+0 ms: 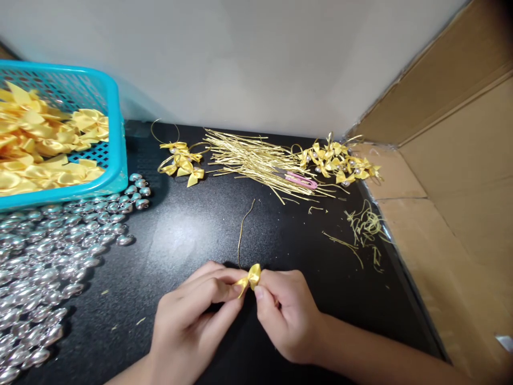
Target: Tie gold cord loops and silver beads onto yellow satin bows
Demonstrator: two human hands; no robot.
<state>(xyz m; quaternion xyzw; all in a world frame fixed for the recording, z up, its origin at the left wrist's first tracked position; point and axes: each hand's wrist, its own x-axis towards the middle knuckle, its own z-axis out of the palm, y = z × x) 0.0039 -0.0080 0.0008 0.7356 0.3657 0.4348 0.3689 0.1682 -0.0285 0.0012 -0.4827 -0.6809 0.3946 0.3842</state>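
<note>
Near the front of the black tabletop, a small yellow satin ribbon bow [254, 276] is held between my two hands. My left hand [196, 313] pinches its left side between thumb and fingertips. On the other side, my right hand [286, 313] is closed with thumb against forefinger at the bow's right edge; its other fingers are curled in. A thin gold cord [241, 230] runs up from behind the bow and stands loose above the table. Whether the cord's lower end lies within my fingers is hidden.
At left stands a turquoise basket [116, 133] of yellow bows, with many silver beads [52, 256] before it. Behind are gold cords [252, 158], a pink thread snipper [300, 180] and beaded bows [340, 160]. Cord scraps [366, 224] lie right, beside a cardboard wall [452, 133].
</note>
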